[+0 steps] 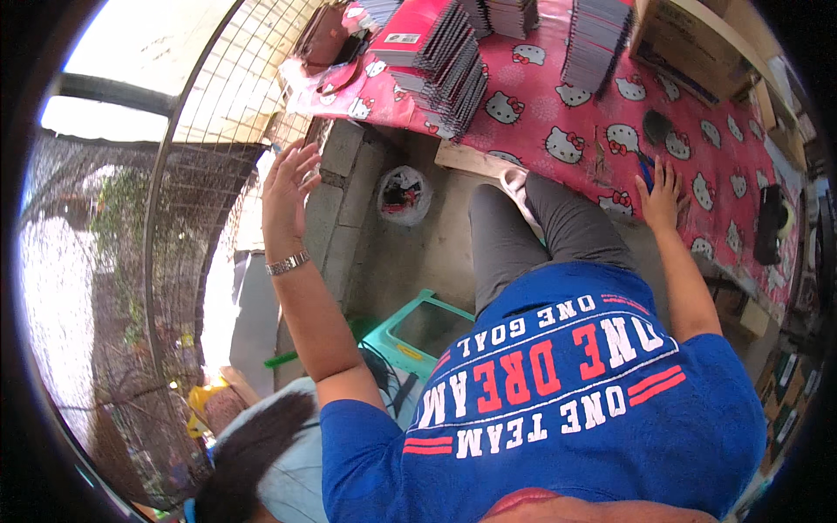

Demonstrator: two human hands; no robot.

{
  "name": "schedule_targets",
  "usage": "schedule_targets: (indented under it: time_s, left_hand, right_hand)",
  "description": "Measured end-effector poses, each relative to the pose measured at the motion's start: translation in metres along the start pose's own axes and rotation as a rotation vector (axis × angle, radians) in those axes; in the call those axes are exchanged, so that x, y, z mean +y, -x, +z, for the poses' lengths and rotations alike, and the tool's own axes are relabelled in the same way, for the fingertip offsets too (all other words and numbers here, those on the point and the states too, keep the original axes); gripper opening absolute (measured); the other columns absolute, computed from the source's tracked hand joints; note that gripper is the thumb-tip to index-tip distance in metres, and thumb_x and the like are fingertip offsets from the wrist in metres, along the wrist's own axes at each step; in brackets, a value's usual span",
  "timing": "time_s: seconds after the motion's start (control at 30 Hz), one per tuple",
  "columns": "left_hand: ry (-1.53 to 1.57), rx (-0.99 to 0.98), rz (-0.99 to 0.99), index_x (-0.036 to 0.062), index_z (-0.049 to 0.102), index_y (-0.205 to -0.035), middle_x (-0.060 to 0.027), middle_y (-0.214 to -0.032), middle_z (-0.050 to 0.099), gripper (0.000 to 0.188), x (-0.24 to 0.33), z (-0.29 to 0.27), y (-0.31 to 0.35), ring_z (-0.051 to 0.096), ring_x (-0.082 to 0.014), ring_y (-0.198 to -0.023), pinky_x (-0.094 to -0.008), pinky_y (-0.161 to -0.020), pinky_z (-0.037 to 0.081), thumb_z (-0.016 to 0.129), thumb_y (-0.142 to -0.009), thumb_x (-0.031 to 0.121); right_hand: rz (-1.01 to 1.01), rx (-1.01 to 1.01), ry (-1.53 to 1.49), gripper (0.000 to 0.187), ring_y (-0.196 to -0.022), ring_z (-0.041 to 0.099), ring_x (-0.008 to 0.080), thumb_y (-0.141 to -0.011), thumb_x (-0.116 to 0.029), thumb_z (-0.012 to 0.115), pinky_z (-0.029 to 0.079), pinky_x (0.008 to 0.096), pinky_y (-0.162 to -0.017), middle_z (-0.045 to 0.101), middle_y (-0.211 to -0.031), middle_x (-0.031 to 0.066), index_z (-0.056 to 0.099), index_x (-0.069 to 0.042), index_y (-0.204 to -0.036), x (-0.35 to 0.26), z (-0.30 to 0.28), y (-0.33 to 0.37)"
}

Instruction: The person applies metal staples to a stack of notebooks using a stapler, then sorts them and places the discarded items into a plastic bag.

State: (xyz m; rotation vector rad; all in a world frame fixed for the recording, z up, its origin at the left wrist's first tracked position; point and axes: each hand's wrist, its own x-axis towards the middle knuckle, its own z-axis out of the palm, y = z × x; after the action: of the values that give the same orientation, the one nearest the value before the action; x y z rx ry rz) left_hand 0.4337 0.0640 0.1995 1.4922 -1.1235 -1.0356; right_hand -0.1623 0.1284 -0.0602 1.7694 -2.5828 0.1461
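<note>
My left hand [292, 185] is raised beside the wire mesh at the left, its fingers loosely apart and nothing visible in them. A metal-banded watch [288, 262] circles that wrist. On the pink tablecloth [540, 109], patterned with white cat faces, my right hand [664, 193] lies flat with fingers stretched out. A slim blue object [645, 172], perhaps a pen or a tool handle, lies against its thumb and forefinger; its far end is dark. Just beyond is a dark rounded item [656, 127]. A stack of spiral-bound notebooks [436, 65] with red covers stands at the table's near left edge.
More notebook stacks [598, 44] and a cardboard box [684, 48] occupy the far side. A brown bag [321, 39] sits at the table's left corner. Below are a teal plastic stool [418, 331] and concrete blocks [340, 157]. Another person's dark hair [261, 449] shows lower left.
</note>
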Motion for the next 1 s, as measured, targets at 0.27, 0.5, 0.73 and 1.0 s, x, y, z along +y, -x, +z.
schedule_targets:
  time_s: [0.27, 0.5, 0.73, 1.0]
  left_hand:
    - [0.388, 0.201, -0.236, 0.0068, 0.052, -0.129, -0.0094, -0.116, 0.063, 0.042, -0.123, -0.033, 0.027, 0.059, -0.0218, -0.105, -0.0401, -0.087, 0.046, 0.053, -0.096, 0.032]
    - [0.433, 0.412, -0.549, 0.0101, 0.055, -0.127, -0.0072, -0.117, 0.063, 0.039, -0.230, -0.032, 0.063, 0.060, -0.0247, -0.104, -0.0448, -0.089, 0.047, 0.055, -0.095, 0.033]
    - [0.555, 0.276, -0.589, 0.0078, 0.055, -0.125, -0.0096, -0.118, 0.062, 0.038, -0.236, 0.025, 0.064, 0.060, -0.0269, -0.105, -0.0437, -0.087, 0.049, 0.056, -0.095, 0.031]
    - [0.766, 0.576, -0.567, 0.0079, 0.058, -0.112, -0.0095, -0.111, 0.062, 0.025, -0.304, -0.051, 0.006, 0.059, -0.0300, -0.100, -0.0463, -0.086, 0.051, 0.054, -0.093, 0.024]
  right_hand:
    - [-0.123, 0.289, -0.078, 0.073, -0.140, 0.024, 0.0450, -0.093, -0.053, 0.052, 0.023, 0.0694, -0.106, 0.022, -0.156, 0.0152, 0.025, -0.020, -0.152, 0.019, 0.011, -0.001]
    - [-0.227, 0.167, -0.155, 0.066, -0.134, 0.032, 0.0436, -0.095, -0.042, 0.054, 0.028, 0.0544, -0.110, 0.037, -0.145, 0.0221, 0.031, -0.012, -0.149, 0.024, 0.011, -0.010]
    - [-0.097, 0.078, -0.112, 0.062, -0.132, 0.036, 0.0396, -0.096, -0.040, 0.054, 0.028, 0.0531, -0.109, 0.043, -0.139, 0.0201, 0.035, -0.011, -0.147, 0.005, -0.007, -0.007]
    - [-1.068, -0.134, -0.683, 0.036, -0.120, 0.049, 0.0344, -0.082, -0.018, 0.067, 0.035, 0.0466, -0.104, 0.056, -0.124, 0.0143, 0.063, -0.009, -0.117, -0.244, -0.029, 0.030]
